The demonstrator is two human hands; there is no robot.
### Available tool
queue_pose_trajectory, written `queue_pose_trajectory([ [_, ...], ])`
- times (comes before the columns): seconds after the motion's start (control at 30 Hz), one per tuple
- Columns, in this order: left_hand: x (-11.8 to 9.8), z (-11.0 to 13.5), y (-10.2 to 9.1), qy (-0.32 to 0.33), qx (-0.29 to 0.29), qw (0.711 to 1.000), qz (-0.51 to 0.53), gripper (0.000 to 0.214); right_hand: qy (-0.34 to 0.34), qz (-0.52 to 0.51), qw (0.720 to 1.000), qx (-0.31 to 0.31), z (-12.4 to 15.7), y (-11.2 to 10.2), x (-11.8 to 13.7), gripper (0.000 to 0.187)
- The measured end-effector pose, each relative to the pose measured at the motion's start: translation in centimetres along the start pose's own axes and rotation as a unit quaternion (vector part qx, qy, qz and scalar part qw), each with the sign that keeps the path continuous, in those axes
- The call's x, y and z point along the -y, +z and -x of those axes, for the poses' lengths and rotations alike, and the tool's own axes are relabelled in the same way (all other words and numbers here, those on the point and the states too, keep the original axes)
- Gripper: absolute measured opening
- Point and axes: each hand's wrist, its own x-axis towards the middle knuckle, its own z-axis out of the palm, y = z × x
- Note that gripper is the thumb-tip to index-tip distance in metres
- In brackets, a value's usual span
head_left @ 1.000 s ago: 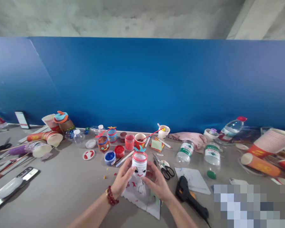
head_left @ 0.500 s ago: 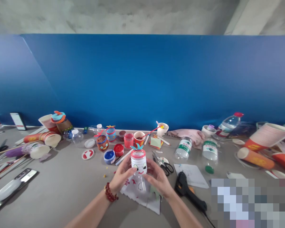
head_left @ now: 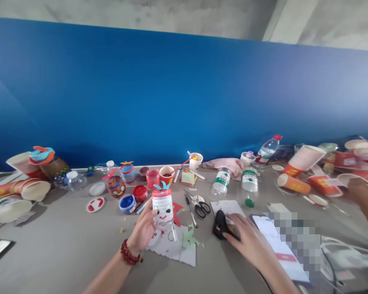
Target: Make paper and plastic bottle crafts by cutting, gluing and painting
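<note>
My left hand (head_left: 143, 228) is closed around the side of a cut plastic bottle (head_left: 162, 205). The bottle has a white-painted band with eyes and a red mouth, a red rim and blue paper leaves on top. Under it lie a white paper sheet (head_left: 187, 257) with drawings, a red paper cutout (head_left: 177, 214) and a green paper cutout (head_left: 190, 237). To the right, my right hand (head_left: 248, 237) is closed over the handle of a black hot glue gun (head_left: 220, 224), which lies on the table. Its handle is mostly hidden by my hand.
Black scissors (head_left: 201, 210) and a pen (head_left: 191, 214) lie between my hands. Paint jars (head_left: 128, 204) stand left of the bottle. Plastic bottles (head_left: 221, 182) and paper cups (head_left: 305, 161) are farther right. A phone (head_left: 282, 249) lies beside my right forearm; another person's hand (head_left: 363, 200) is at the right edge.
My right hand has left the decorated bottle and moved right onto the hot glue gun. My left hand still holds the bottle. The view has swung right, and another person's hand shows.
</note>
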Motion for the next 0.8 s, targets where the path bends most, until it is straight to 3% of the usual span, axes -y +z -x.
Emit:
queue_pose_trajectory([
  [0.23, -0.1, -0.1, 0.2, 0.026, 0.017, 1.000, 0.002, 0.060, -0.028, 0.005, 0.995, 0.091, 1.1, 0.2, -1.7, 0.031],
  [0.43, -0.4, -0.2, -0.4, 0.053, 0.022, 0.998, 0.015, 0.056, -0.057, -0.011, 0.993, 0.099, 0.7, 1.1, -3.2, 0.024],
  [0.53, -0.3, -0.2, -0.6, 0.064, 0.023, 0.998, 0.015, 0.054, -0.047, -0.050, 0.995, 0.071, 0.8, 1.4, -3.7, 0.026],
  [0.7, -0.5, -0.2, -0.5, 0.080, 0.032, 0.996, 0.010, 0.050, 0.065, -0.219, 0.973, -0.008, 1.2, 1.2, -5.2, 0.036],
  [0.8, -0.7, -0.2, -0.2, 0.080, 0.026, 0.996, 0.002, 0.052, 0.186, -0.374, 0.907, -0.060, 0.9, 0.2, -4.5, 0.041],
])
